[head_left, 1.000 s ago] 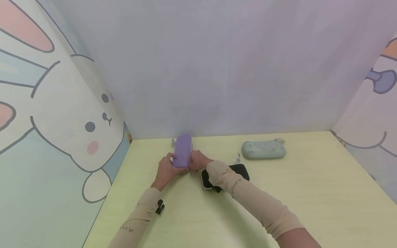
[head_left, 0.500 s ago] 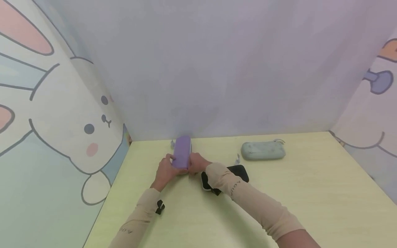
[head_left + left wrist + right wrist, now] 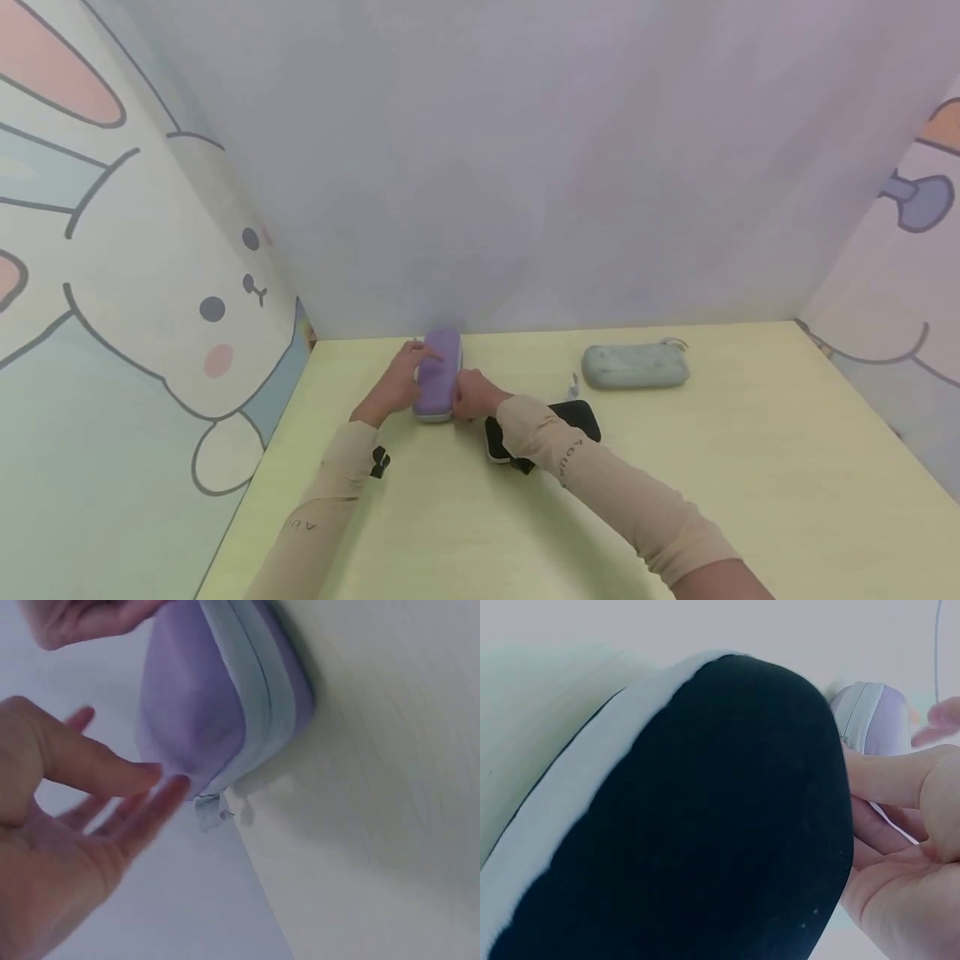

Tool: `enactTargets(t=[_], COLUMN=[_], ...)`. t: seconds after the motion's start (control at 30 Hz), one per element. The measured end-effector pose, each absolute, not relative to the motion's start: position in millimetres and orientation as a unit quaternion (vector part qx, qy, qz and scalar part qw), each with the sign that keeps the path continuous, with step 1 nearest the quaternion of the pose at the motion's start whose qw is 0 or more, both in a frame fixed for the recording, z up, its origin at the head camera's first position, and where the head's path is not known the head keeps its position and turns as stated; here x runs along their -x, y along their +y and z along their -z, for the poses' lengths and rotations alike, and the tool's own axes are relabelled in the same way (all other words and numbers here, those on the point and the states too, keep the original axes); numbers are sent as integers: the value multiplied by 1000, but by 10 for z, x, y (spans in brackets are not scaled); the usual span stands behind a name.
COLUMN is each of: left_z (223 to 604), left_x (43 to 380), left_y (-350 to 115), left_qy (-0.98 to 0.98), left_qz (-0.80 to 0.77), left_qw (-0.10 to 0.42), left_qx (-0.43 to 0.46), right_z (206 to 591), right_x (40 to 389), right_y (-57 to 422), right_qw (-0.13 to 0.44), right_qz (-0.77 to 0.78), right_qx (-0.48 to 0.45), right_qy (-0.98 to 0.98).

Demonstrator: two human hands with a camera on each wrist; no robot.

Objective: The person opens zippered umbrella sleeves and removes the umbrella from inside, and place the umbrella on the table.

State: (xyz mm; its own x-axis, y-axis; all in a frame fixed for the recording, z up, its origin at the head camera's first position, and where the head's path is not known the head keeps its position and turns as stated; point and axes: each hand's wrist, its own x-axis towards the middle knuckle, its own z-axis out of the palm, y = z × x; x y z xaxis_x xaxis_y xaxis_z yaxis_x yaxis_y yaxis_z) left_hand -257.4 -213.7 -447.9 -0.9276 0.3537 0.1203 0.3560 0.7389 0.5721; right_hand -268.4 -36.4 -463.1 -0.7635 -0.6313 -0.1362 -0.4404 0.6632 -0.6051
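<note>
A purple pencil case (image 3: 435,387) with a pale zip band stands lengthwise at the back left of the table. My left hand (image 3: 397,382) reaches over its left side with fingers extended. In the left wrist view, that hand's thumb and fingertips (image 3: 176,787) are apart, close by the end with a small ribbed tab (image 3: 208,813). My right hand (image 3: 476,394) is at the near right side, fingers curled. In the right wrist view its thumb pinches at the zip's pull, whose pale strap (image 3: 892,823) shows below; the pull itself is mostly hidden.
A black case (image 3: 577,418) with a white band lies under my right forearm, a pale tag (image 3: 573,387) behind it. Farther right is a grey-green pencil case (image 3: 636,366) with a loop. A curtain-like wall (image 3: 540,208) rises behind the table (image 3: 750,467).
My left hand has let go of the case's near end and moved toward its far left side. My right hand stays at the right side; the case has barely moved.
</note>
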Motion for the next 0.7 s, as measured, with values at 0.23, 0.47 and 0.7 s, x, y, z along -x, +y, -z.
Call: enactTargets(t=[0.23, 0.47, 0.7], left_z=[4656, 4646, 4609], left_x=[2720, 2695, 2676], left_y=[-2109, -2101, -2102], left_qy=[-938, -945, -951], left_qz=[193, 164, 153], left_qw=[6, -11, -33], left_qx=[287, 283, 265], right_z=[4623, 4609, 4607], right_x=[2669, 2654, 2645], right_y=[-359, -358, -357], right_qw=[160, 153, 162], right_qz=[276, 262, 263], right_qx=[323, 326, 309], right_qy=[891, 896, 900])
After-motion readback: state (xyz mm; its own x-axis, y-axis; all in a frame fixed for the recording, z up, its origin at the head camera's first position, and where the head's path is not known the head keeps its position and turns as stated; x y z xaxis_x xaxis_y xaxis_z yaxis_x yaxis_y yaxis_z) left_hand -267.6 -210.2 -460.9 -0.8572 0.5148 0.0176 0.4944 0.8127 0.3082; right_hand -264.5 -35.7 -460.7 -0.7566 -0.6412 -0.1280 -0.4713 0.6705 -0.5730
